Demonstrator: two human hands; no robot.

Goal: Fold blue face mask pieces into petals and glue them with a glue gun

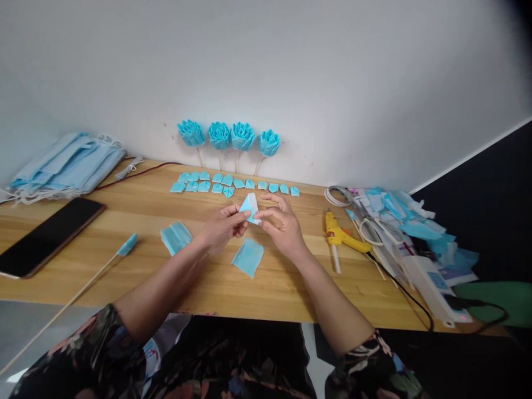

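Observation:
Between my two hands is a small piece of blue-and-white fabric (250,206), partly folded to a point at the top. My left hand (226,224) pinches its left lower side between thumb and fingers. The thumb and index finger of my right hand (282,221) are closed at its right lower edge. Below the hands lies a flat blue fabric square (248,257). Another blue square (176,237), creased, sits by my left forearm. Beyond the hands, two rows of small folded blue pieces (227,180) are laid out on the wooden table (286,293).
Several blue fabric flowers (219,136) on sticks lean against the wall. At left are stacked face masks (62,163), a phone (50,235) and a blue-tipped stick (89,281). At right lie a yellow glue gun (343,237), scissors (374,224), fabric scraps (409,216) and a power strip (432,288).

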